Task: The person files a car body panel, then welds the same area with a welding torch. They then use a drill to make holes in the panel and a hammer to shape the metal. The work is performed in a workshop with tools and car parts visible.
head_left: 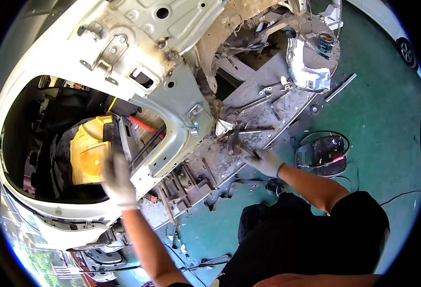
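Observation:
My right hand (266, 161), in a white glove, is shut on the handle of a hammer (236, 143) whose dark head is blurred near the rusty base of a stripped car body pillar (184, 110). My left hand (118, 181), also gloved in white, is raised with its fingers spread in front of the door opening; it looks blurred and holds nothing. A bent, torn piece of bright sheet metal (223, 126) sticks out just left of the hammer head.
The pale bare car shell (124, 52) fills the upper left, with a yellow part (90, 149) and a red-handled tool (143, 125) inside. Rusty floor panels (263, 107) lie ahead on the green floor (377, 119). A welding mask (326, 154) and cables lie to the right.

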`<state>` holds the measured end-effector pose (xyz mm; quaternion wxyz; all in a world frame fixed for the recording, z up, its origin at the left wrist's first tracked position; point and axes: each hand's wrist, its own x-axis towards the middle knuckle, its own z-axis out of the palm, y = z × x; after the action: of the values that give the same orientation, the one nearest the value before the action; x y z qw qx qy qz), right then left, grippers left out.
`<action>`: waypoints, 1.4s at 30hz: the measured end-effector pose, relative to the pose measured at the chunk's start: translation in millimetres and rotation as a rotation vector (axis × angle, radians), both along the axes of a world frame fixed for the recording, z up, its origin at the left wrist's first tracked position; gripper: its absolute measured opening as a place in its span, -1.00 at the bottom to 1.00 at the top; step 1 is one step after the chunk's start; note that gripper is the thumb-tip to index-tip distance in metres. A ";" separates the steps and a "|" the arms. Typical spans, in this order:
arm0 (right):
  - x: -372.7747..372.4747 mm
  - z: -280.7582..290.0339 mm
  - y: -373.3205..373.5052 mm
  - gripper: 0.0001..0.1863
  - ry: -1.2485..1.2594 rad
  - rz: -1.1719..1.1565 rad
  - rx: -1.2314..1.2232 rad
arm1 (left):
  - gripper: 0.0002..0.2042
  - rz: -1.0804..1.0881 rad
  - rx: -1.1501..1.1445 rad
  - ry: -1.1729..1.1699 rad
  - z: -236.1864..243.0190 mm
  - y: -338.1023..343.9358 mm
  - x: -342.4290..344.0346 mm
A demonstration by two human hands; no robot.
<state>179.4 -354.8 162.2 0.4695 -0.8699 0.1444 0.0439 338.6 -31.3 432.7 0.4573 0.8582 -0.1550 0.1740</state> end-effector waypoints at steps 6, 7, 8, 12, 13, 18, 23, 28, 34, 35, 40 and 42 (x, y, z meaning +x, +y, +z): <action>64.8 107.9 -24.2 -0.62 -0.364 -0.011 0.298 | -0.65 -0.306 0.365 -0.959 202.1 -119.2 112.0; 77.1 117.4 -25.0 -0.63 -0.418 -0.008 0.354 | -0.67 -0.308 0.549 -1.103 219.5 -136.0 127.1; 88.9 124.3 -23.0 -0.64 -0.504 -0.043 0.383 | -0.71 -0.441 0.500 -1.086 226.1 -151.3 142.5; 130.0 130.5 -13.0 -0.67 -0.560 -0.176 0.554 | -0.80 -0.651 0.291 -1.105 219.4 -174.1 183.3; 139.6 129.3 -8.9 -0.68 -0.623 -0.171 0.549 | -0.80 -0.734 0.222 -1.078 218.6 -171.3 188.9; 173.9 129.7 3.8 -0.57 -0.687 -0.223 0.469 | -0.63 -0.976 0.305 -1.061 222.1 -159.3 212.0; 184.8 130.3 12.0 -0.49 -0.601 -0.364 0.326 | -0.50 -1.106 0.246 -0.886 217.7 -161.0 233.2; 190.1 132.8 14.7 -0.46 -0.543 -0.370 0.235 | -0.47 -1.191 0.210 -0.869 212.0 -161.1 245.4; 184.1 136.6 15.7 -0.39 -0.477 -0.398 0.221 | -0.44 -1.259 0.170 -0.853 210.7 -161.2 256.7; 184.7 136.9 15.2 -0.39 -0.568 -0.357 0.238 | -0.43 -1.269 0.160 -0.848 210.6 -161.4 258.0; 185.4 138.3 11.7 -0.39 -0.655 -0.277 0.067 | -0.39 -1.308 0.126 -0.847 213.3 -162.1 261.6; 184.8 137.1 12.7 -0.38 -0.447 -0.339 0.194 | -0.37 -1.323 0.112 -0.844 214.6 -163.0 263.5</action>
<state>364.2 -342.0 299.3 0.5711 -0.7726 0.1759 -0.2144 602.1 -194.3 647.3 0.3246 0.4707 -0.8029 0.1687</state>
